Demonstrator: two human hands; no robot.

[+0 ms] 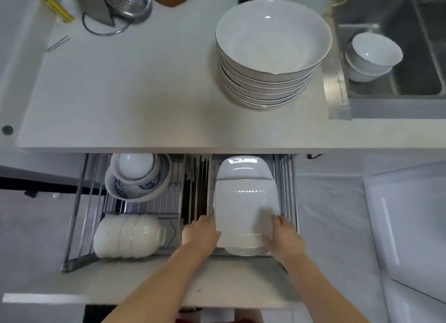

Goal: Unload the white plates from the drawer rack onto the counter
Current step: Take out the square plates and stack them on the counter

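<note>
A stack of white square plates [243, 206] lies in the right compartment of the pulled-out wire drawer rack [72, 226]. More white plates [243, 169] show behind it and a rounded one pokes out beneath at the front. My left hand [201, 233] grips the stack's left edge. My right hand [282, 235] grips its right edge. On the counter [132, 93] stands a tall stack of white round deep plates [272, 54].
The rack's left side holds a row of white bowls [128, 235] on their sides and a blue-patterned bowl [137, 177] with a white bowl in it. A steel colander [125, 1] stands at the counter's back. Two small bowls [371, 55] sit in the sink [422, 86] at right.
</note>
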